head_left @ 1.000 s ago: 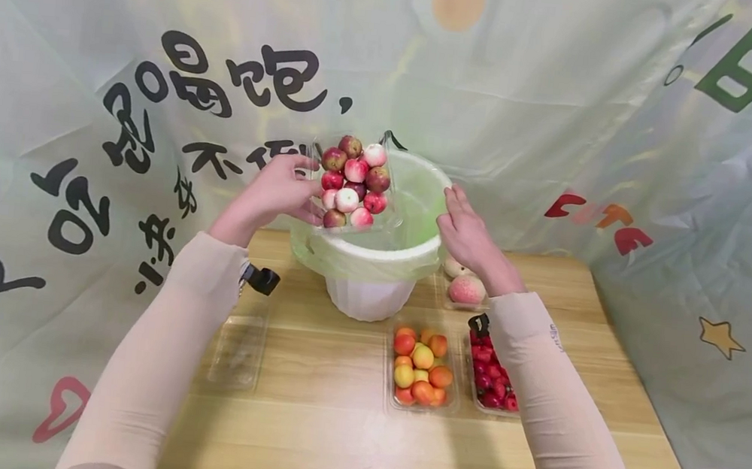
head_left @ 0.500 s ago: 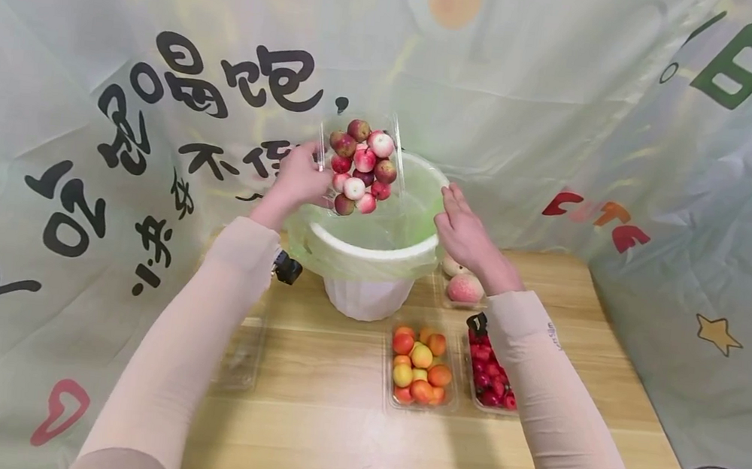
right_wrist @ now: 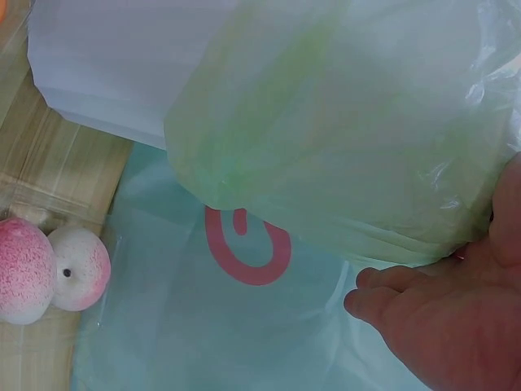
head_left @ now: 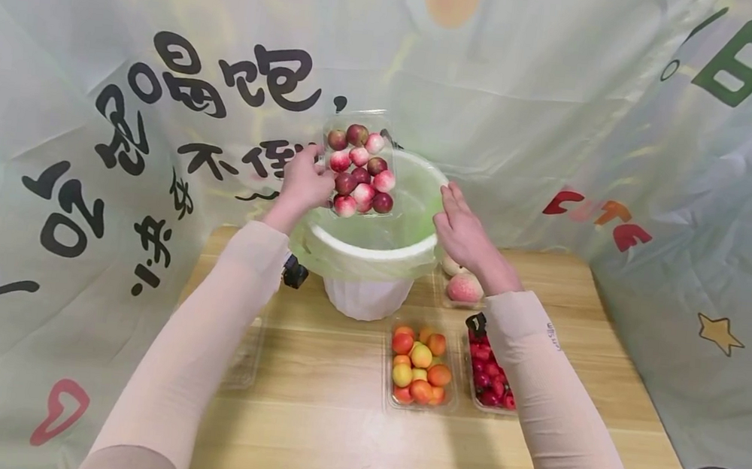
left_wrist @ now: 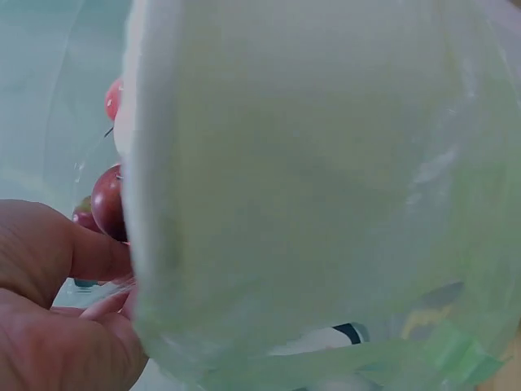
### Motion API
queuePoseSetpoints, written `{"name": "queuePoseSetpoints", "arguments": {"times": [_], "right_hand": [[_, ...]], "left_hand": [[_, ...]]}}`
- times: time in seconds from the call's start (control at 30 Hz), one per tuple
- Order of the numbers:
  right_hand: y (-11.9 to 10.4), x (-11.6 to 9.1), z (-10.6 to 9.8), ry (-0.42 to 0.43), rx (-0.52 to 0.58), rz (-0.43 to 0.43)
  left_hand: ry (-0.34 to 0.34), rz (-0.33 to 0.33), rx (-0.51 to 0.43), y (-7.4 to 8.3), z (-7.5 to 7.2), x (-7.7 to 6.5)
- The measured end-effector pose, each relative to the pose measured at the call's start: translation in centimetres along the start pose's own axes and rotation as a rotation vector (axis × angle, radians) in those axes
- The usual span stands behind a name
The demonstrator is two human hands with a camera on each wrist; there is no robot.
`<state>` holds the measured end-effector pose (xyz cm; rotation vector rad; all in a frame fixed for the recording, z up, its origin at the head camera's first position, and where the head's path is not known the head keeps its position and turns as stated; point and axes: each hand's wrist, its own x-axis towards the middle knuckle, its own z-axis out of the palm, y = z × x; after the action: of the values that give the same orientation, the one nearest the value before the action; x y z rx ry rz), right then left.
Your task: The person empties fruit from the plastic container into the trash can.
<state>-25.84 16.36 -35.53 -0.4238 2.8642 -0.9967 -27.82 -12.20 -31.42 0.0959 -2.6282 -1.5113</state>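
My left hand [head_left: 308, 180] grips the left edge of a clear plastic container [head_left: 360, 117], thumb on one side and fingers on the other. Small red, dark-red and pinkish-white plum-like fruits [head_left: 361, 176] sit in it, tilted above the bin's left side. Below stands a white bin [head_left: 367, 294], lined with a thin green plastic bag [head_left: 414, 193] folded over its rim. My right hand [head_left: 464, 232] rests with straight fingers against the rim's right side; its fingers [right_wrist: 383, 297] touch the bag in the right wrist view. In the left wrist view, the bin's wall hides most of the fruit.
Orange and yellow apricot-like fruits [head_left: 422, 367] fill a clear tray in front of the bin. Right of it stands a tray of red fruits [head_left: 490, 374], partly under my right arm. Peaches [head_left: 465, 288] lie in a tray behind. A clear container [head_left: 245, 358] is at the left.
My left hand has moved up and slightly right with the fruit container, its tilt changing and the fruits shifting inside. My right hand stays at the rim.
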Motion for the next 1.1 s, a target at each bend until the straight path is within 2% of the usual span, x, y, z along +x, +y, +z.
{"name": "queuePoseSetpoints", "arguments": {"times": [0.07, 0.2, 0.47, 0.73, 1.1], "right_hand": [[0.0, 0.0, 0.0, 0.003, 0.000, -0.002], [0.0, 0.0, 0.0, 0.006, 0.001, -0.009], [0.0, 0.0, 0.1, 0.008, 0.006, -0.009], [0.0, 0.0, 0.2, 0.012, 0.013, -0.002], [-0.2, -0.1, 0.1, 0.007, 0.014, 0.000]], "left_hand": [[0.027, 0.018, 0.026, -0.3, 0.1, 0.0], [0.061, 0.046, 0.015, -0.7, 0.2, 0.1], [0.084, 0.073, -0.039, -0.8, 0.5, 0.2], [0.120, 0.130, -0.056, -1.0, 0.6, 0.0], [0.149, 0.131, -0.037, -1.2, 0.7, 0.1]]}}
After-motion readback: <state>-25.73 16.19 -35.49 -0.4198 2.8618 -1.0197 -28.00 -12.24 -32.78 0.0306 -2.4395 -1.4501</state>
